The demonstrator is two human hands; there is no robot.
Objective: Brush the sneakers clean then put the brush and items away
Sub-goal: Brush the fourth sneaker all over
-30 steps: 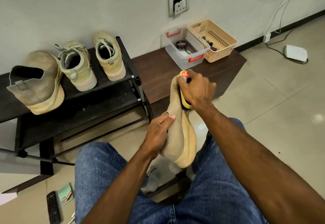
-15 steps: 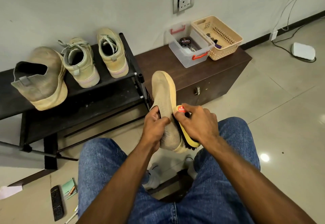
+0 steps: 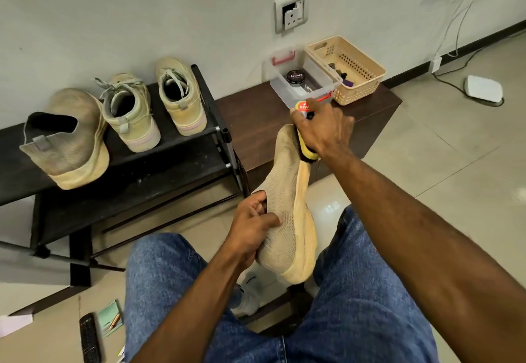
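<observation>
My left hand (image 3: 252, 227) grips a tan knit sneaker (image 3: 287, 191) at its opening, toe pointing away from me, above my knees. My right hand (image 3: 321, 129) holds a yellow brush (image 3: 306, 149) with a red label against the sneaker's toe; most of the brush is hidden under my fingers. Its matching sneaker (image 3: 67, 139) lies on the black shoe rack (image 3: 176, 163) at the left. A pair of pale lace-up sneakers (image 3: 129, 112) (image 3: 180, 96) stands beside it on the rack.
A dark wooden bench (image 3: 256, 123) against the wall carries a clear box (image 3: 280, 86) holding a polish tin (image 3: 296, 77), and a beige basket (image 3: 361, 77). A remote (image 3: 89, 338) and a notepad with pen (image 3: 111, 318) lie on the floor at left. A white device (image 3: 484, 89) sits far right.
My right hand has swept the brush from the sneaker's heel end up to its toe. The sneaker has tilted back so its sole edge faces right.
</observation>
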